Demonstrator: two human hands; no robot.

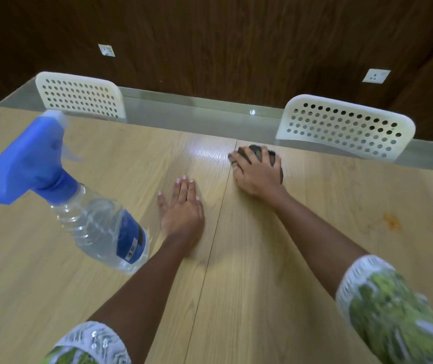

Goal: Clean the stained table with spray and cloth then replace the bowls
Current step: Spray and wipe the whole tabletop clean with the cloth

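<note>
Wood-grain table (105, 285) mid-scrub: right hand (258, 174) clamps the dark cloth (258, 151) near the far edge, left hand (183, 211) lies flat, probably bracing. Spray bottle (84, 208) parked left; orange stain (391, 222) untouched.

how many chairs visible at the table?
2. One white perforated chair stands at the table's far edge on the left; the other chair at the far edge on the right, behind the right hand. More may sit outside the frame.
</note>
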